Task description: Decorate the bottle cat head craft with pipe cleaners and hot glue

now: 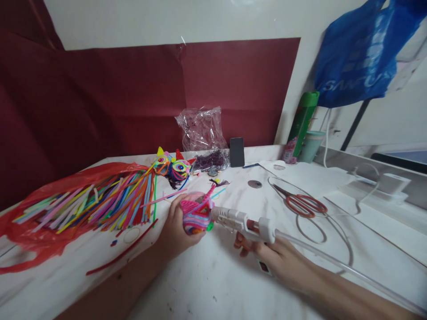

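Observation:
My left hand [176, 229] is wrapped round a small pink, striped pipe-cleaner animal head [196, 215] with a pointed ear, holding it just above the white table. In my right hand [267, 253] is a white hot glue gun [238, 221], its nozzle at the right side of the head; whether it touches I cannot tell. A long clear glue stick [316, 249] sticks out of the back of the gun. Beyond the pink head sit two finished-looking pipe-cleaner heads, one mainly yellow and orange [161, 163], the other dark blue with red ears [181, 169].
Many coloured pipe cleaners [100, 200] lie on a red plastic bag [36, 240] at left. Red-handled scissors [305, 205] and a looped cable [347, 244] are at right. At the back stand a dark phone [236, 152], a clear plastic bag [202, 129], a green spray can [302, 124] and a cup [312, 146].

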`<move>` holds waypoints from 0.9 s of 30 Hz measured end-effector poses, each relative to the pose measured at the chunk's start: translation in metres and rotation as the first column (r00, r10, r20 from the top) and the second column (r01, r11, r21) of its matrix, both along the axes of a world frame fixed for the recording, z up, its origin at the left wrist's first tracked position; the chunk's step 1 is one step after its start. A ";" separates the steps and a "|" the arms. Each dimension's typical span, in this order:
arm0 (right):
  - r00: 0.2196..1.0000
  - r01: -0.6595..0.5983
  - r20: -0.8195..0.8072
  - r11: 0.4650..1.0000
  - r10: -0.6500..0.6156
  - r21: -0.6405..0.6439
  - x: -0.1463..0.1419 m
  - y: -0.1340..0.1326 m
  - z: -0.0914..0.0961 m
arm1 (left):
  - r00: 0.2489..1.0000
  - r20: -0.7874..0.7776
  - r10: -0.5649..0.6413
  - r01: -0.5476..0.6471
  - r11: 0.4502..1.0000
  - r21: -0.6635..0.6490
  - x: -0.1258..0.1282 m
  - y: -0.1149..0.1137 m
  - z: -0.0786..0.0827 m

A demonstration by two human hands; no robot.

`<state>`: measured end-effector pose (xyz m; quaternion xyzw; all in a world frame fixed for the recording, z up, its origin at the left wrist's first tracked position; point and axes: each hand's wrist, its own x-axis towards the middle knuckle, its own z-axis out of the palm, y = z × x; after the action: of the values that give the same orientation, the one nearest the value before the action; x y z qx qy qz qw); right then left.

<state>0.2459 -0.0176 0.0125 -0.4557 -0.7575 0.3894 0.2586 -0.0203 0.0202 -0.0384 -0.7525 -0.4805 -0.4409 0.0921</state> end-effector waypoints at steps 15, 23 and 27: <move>0.999 0.023 0.048 0.999 -0.025 0.026 -0.002 -0.004 0.006 | 1.000 0.028 -0.005 0.005 1.000 -0.001 0.001 0.000 0.000; 0.998 0.026 0.058 1.000 -0.027 0.014 -0.002 -0.002 0.004 | 1.000 0.005 -0.007 0.007 1.000 0.016 0.001 -0.001 0.001; 0.999 0.027 0.038 0.999 -0.029 0.041 0.000 -0.003 0.005 | 1.000 0.000 -0.013 0.013 1.000 0.004 0.001 -0.001 0.002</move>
<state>0.2455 -0.0206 0.0176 -0.4684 -0.7637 0.3613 0.2585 -0.0195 0.0192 -0.0368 -0.7552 -0.4748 -0.4427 0.0909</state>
